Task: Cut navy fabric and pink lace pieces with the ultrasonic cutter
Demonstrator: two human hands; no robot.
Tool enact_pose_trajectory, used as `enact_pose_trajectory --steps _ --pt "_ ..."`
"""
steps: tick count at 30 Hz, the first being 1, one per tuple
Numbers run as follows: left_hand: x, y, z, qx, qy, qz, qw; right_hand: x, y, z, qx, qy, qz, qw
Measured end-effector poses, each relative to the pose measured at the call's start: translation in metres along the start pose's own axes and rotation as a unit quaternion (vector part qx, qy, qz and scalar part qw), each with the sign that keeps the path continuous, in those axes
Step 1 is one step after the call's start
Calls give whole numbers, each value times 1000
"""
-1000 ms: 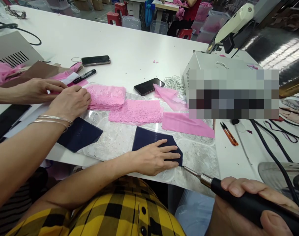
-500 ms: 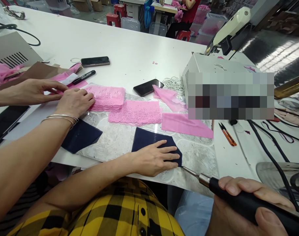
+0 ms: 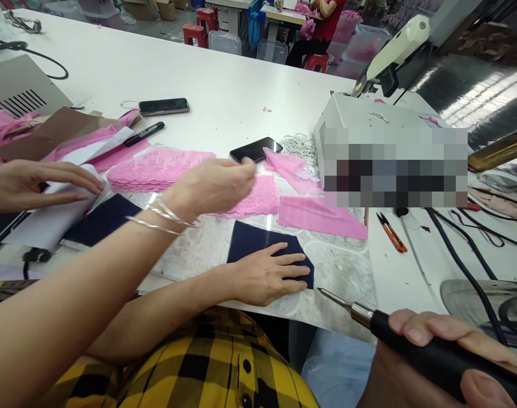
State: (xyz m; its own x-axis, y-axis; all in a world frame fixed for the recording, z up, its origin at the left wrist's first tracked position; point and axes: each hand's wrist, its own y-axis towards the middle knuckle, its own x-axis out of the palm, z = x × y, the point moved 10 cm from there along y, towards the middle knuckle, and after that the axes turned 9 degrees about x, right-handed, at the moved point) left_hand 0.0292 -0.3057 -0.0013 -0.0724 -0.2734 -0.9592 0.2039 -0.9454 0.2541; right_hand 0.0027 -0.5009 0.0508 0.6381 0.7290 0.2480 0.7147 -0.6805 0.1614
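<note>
Clock centred on the navy fabric piece (image 3: 250,243), flat on the marbled mat (image 3: 343,266). Your left hand (image 3: 267,276) lies on it, palm down, fingers spread, gripping nothing. Your right hand (image 3: 445,337) is wrapped around the black-handled tool (image 3: 415,351); tip at 4, just off the fabric's corner. Near edge of the white table (image 3: 224,85) sits at 6, close under your left hand: tight. Most room is at 3, across to the mat's right edge, orange snips (image 3: 392,233) beyond. Pink strip (image 3: 322,218) bounds 2, pink lace (image 3: 262,195) bounds 12. Co-worker's braceleted hand (image 3: 216,190) at 11, curled, blurred; can't tell if it holds anything.
</note>
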Motion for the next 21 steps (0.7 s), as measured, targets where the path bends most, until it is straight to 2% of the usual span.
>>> enact_pose_trajectory --steps 2,6,15,21 --pt "0 0 -1 -3 1 3 1000 -3 2 0 5 1 9 1000" --pt "-2 1 0 2 2 13 1000 -1 2 -5 -31 -7 -5 999" --pt "1 1 0 -3 -4 3 1000 8 -3 -5 -38 -1 -25 999" --pt "1 1 0 0 1 9 1000 9 -2 0 -11 4 -16 1000"
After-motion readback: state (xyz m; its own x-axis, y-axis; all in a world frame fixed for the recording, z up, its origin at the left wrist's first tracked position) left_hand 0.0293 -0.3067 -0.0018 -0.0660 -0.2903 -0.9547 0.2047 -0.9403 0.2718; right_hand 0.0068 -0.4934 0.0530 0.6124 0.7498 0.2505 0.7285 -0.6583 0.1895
